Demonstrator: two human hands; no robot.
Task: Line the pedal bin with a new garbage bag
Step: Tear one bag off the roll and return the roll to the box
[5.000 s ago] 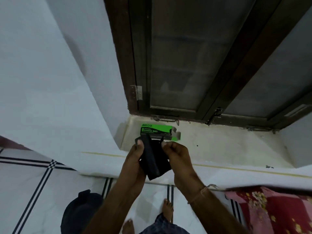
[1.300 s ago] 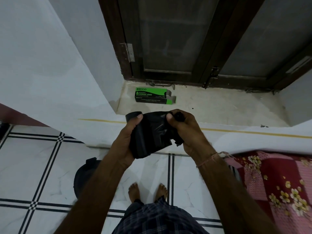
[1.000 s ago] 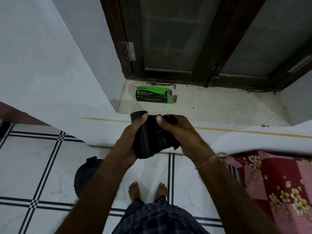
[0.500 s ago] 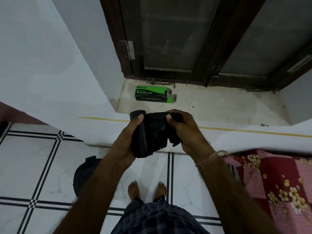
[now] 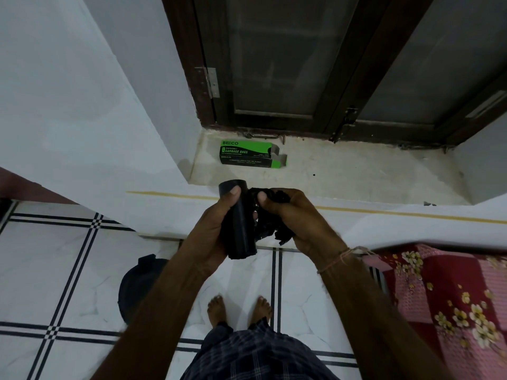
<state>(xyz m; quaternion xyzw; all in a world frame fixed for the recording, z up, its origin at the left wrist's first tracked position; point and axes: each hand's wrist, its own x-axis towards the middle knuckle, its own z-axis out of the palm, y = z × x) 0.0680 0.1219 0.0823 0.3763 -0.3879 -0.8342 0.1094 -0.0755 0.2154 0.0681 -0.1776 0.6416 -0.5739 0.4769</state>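
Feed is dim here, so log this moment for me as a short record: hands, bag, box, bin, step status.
left hand: gripping the black bag roll, thumb near its top end
right hand: pinching crumpled loose bag pulled off the roll
box: green garbage-bag carton lying on the sill by the window, right-end flap open
bin: dark, on the floor by the left forearm, partly hidden; lid state unclear
feet: bare, on the tiled floor
step status: bag not yet opened out, bin not lined

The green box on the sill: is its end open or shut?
Open. The box lies flat on the sill, and the flaps at its right end stand out.
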